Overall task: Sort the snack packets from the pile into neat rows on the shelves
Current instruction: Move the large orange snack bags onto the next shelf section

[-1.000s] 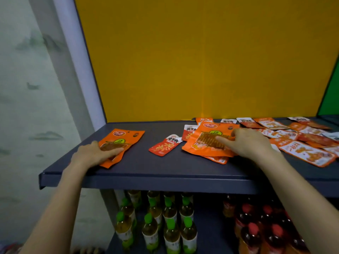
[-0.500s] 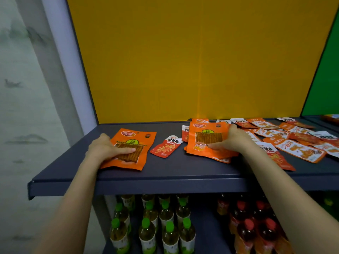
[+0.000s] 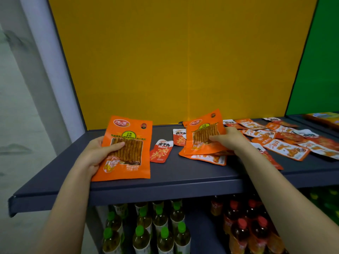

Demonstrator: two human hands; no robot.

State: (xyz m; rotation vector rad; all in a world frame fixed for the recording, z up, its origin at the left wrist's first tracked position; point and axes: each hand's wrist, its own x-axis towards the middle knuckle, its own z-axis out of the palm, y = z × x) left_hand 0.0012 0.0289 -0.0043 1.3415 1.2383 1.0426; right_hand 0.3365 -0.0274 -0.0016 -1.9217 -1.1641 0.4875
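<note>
Head view.

- Shelf (image 3: 183, 182): dark, flat, with a folded front lip; yellow panel (image 3: 174, 61) closes its back edge.
- Sachet (image 3: 161, 151): small, red, lying flat mid-shelf; landmark for the entries below.
- Left packet (image 3: 128, 149): large, orange, just left of the sachet, raised and facing the camera, its lower edge close to the front lip.
- Left hand (image 3: 97, 153): grip closed on the left packet's left edge, thumb across its clear window.
- Right packet (image 3: 203, 132): large, orange, right of the sachet, tilted up, its lower edge resting on flat packets.
- Right hand (image 3: 233, 140): grip closed on the right packet's right side, thumb on its front.
- Pile (image 3: 286, 143): loose, overlapping orange and white packets further right of the sachet, spread from back edge toward the lip.
- Bare shelf: in front of the sachet to the lip, behind it to the panel, and left beyond the left packet.
- Bottles (image 3: 157, 233): below the sachet, on the lower shelf.
</note>
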